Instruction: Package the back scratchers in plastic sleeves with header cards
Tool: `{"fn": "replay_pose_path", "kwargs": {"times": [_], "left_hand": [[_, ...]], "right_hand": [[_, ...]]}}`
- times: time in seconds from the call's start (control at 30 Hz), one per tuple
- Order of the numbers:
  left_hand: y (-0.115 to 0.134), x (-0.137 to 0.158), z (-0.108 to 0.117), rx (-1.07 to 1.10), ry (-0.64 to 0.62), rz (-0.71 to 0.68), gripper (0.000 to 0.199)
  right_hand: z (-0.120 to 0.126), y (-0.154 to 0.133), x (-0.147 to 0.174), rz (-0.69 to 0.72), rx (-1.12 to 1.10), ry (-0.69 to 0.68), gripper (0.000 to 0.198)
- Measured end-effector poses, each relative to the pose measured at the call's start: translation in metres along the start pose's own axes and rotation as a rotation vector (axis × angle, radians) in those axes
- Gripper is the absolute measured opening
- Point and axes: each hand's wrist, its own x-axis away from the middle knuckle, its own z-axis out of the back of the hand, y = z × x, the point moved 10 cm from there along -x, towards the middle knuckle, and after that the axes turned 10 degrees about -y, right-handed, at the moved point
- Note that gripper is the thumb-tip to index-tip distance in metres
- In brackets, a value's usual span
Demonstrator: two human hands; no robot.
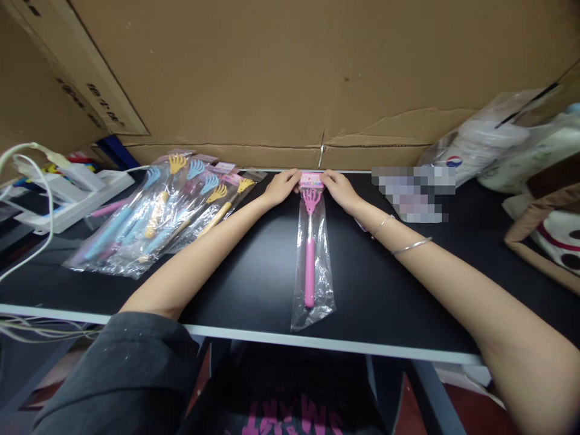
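Note:
A pink back scratcher (310, 272) lies in a clear plastic bag (324, 290) on the black desk, its claw end pointing away from me. A pink header card (310, 179) tops the bag. My left hand (281, 187) pinches the card's left edge with closed fingers. At the opposite edge, my right hand (339, 190) grips the card the same way; its lower fingers are partly hidden. Left of my left forearm is a pile of bagged back scratchers (158, 211) in blue, yellow and pink.
A white power strip (81, 202) with plugs and cables sits at the far left. Cardboard (254, 72) walls the desk's back. On the right are a bagged white cup (483, 148), a blurred-out item (414, 193) and a plush-looking bag (555, 226). The desk's pale front edge (317, 343) runs near me.

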Motion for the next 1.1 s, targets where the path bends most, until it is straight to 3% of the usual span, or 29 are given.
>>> {"fn": "replay_pose_path", "kwargs": {"times": [0.3,0.6,0.87,1.1], "left_hand": [[-0.005,-0.002,-0.002,0.01,-0.019,-0.019,0.039],[0.01,0.007,0.003,-0.085,0.03,-0.088,0.035],[0.003,0.012,0.01,-0.366,0.087,0.116,0.041],[-0.001,0.016,0.012,-0.412,0.09,0.202,0.044]], "right_hand": [[0.0,-0.001,0.0,0.004,-0.007,-0.001,0.024],[0.006,-0.011,0.006,0.064,0.022,0.071,0.02],[0.007,-0.003,0.006,-0.014,0.214,0.069,0.021],[0.007,-0.001,0.009,-0.091,0.275,0.072,0.028]]}}
